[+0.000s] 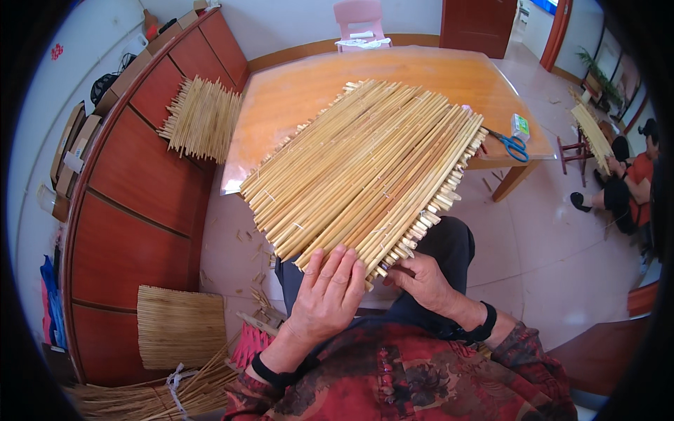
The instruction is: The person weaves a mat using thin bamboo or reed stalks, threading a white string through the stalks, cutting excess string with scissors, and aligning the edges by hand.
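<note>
A mat of straw-coloured reed stalks (358, 168), bound with short white thread ties, slopes from the table down over my lap. My left hand (327, 291) lies on the mat's near edge, its fingers stretched flat across the stalks; the thumb is hidden. At the near right corner, my right hand (425, 282) is closed around the uneven stalk ends, its fingertips partly out of sight beneath them. Blue-handled scissors (516, 146) rest on the orange table (295, 91), right of the mat.
A small white-and-green box (520, 126) stands by the scissors. Red cabinets (133, 238) line the left, with another reed mat (202, 119) against them and a third mat (180, 326) lower down. Bundled stalks (140, 400) lie at lower left. Another person (632, 182) sits far right.
</note>
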Available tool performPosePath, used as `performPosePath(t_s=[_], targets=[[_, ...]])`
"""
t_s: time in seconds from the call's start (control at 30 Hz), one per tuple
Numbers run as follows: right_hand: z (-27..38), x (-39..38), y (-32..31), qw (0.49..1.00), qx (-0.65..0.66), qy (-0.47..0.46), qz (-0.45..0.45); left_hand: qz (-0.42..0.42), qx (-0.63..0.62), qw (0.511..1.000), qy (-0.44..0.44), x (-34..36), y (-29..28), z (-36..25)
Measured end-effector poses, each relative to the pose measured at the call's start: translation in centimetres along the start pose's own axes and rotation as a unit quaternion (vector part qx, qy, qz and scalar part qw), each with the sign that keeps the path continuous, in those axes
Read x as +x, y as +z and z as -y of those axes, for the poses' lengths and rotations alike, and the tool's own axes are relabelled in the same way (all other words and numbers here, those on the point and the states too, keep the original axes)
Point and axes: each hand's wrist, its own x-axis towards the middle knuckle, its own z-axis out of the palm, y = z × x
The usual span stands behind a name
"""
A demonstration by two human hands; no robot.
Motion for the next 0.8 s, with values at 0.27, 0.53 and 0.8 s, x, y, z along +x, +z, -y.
performPosePath(t_s=[0.27,0.53,0.8], targets=[[2.6,-2.5,-2.0,0.954,-0.271,-0.127,-0.01,0.003,0.003,1.0,-0.003,-0.6,0.9,-0.1],[3.9,2.7,-2.0,0.886,-0.355,-0.293,-0.056,0.01,0.018,1.0,0.009,-1.6,2.4,0.2],[2.9,5.0,-1.1,0.888,-0.335,-0.313,0.027,0.005,0.002,1.0,0.004,-2.9,3.3,0.9]])
